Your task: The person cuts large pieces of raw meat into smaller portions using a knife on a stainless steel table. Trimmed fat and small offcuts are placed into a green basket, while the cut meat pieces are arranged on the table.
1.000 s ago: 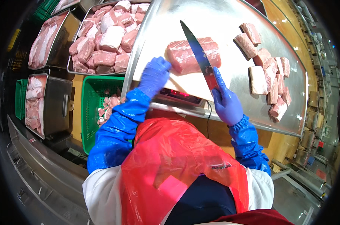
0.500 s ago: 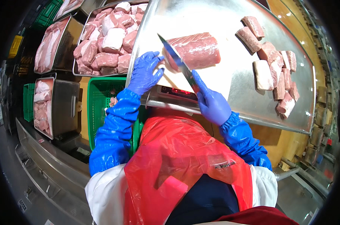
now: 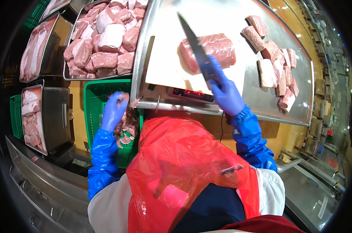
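My right hand (image 3: 226, 95), in a blue glove, is closed round the handle of a long knife (image 3: 195, 42). The blade points up and left, passing above a large piece of raw meat (image 3: 212, 48) on the white cutting board (image 3: 164, 66). Over the green basket (image 3: 91, 116) is my left hand (image 3: 113, 110), its gloved fingers curled in. A small pale pink meat scrap (image 3: 124, 96) shows at those fingertips. Below and beside this hand, several meat scraps (image 3: 126, 130) lie in the basket.
Several cut meat pieces (image 3: 267, 73) lie on the metal table (image 3: 257, 106) at the right. A scale with a red display (image 3: 193, 93) sits at the board's near edge. Metal trays of meat (image 3: 100, 48) stand at the left, with another meat bin (image 3: 32, 116) nearer.
My left hand has moved from the board down and left over the basket, a meat scrap now at its fingers. The knife has shifted slightly right relative to the board, blade steeper.
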Available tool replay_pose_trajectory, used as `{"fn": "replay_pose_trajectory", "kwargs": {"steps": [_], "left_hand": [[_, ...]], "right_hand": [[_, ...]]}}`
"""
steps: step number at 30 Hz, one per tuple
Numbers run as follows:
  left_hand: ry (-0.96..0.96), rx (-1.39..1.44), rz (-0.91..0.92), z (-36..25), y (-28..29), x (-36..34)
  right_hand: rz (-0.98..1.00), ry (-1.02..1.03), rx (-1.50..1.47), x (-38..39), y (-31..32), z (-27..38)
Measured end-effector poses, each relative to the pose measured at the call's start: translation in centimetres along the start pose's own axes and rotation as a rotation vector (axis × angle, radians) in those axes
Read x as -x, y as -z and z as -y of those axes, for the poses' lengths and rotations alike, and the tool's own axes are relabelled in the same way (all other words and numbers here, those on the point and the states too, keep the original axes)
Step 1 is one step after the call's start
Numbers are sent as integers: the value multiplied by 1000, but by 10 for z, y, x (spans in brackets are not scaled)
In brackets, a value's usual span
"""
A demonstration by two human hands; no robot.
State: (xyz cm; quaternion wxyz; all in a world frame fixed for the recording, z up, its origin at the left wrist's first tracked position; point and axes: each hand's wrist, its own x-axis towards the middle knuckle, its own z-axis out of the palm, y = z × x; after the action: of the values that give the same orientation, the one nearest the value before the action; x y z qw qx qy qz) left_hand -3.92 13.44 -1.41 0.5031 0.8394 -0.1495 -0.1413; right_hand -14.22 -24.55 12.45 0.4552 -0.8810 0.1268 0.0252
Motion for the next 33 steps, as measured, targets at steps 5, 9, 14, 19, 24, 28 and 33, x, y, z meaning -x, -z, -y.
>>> {"fn": "replay_pose_trajectory", "kwargs": {"steps": [5,9,14,19,24,28,33], "left_hand": [[-178,-144,7,-55,-40,-16],[-497,-48,-252,-135,-127,-137],[-593,-545,-120,-158,-218,-151],[-529,-647,-215,-109,-151,-95],[-489,-337,-233,-130,-125,-82],[-475,-231,-264,-134,-130,-81],[-412,-71,-325,-122,-131,-79]], "right_hand": [[-254,-199,-491,16,34,-36],[-323,-143,-637,-24,23,-52],[-616,116,-496,-102,32,-100],[-148,-81,-376,-22,40,-67],[-120,166,-11,-8,5,-43],[18,4,188,-9,13,-33],[272,-17,338,92,66,-66]]}}
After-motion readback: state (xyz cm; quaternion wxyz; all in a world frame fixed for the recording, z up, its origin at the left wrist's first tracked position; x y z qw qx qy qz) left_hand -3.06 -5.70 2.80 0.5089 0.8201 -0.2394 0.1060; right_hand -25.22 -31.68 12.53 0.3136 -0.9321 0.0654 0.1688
